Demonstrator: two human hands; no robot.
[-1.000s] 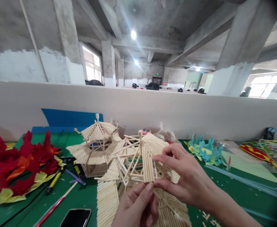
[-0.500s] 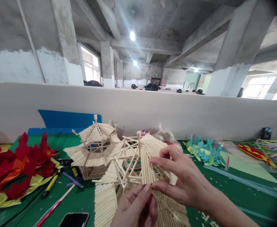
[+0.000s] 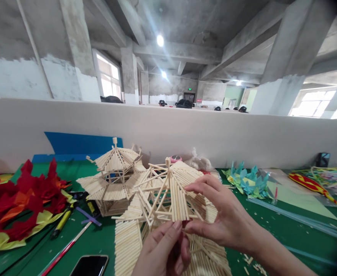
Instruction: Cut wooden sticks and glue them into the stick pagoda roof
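In front of me stands a pavilion model [image 3: 128, 245] built from thin pale wooden sticks. One roof panel [image 3: 177, 199] of side-by-side sticks slopes down from its top post; the neighbouring section is open framework. My left hand [image 3: 166, 245] is closed at the lower edge of that panel, thumb and forefinger pinched on the stick ends. Beside the panel's right edge, my right hand [image 3: 224, 212] is open, thumb and forefinger apart. Its thumb tip is close to the left fingers; whether it touches them is unclear. A second stick pavilion [image 3: 115, 165] stands behind, to the left.
Red paper petals [image 3: 27, 191], a marker [image 3: 61, 224] and a phone [image 3: 90, 265] lie on the left. To the right are a blue paper crown [image 3: 250, 182], pale strips [image 3: 295, 214] and stick scraps [image 3: 251, 264]. A white partition [image 3: 162, 130] runs behind the green table.
My right forefinger has lifted slightly off the roof panel, so the right hand's fingers are wider apart. The left hand keeps its pinch at the lower edge. The view has shifted slightly.
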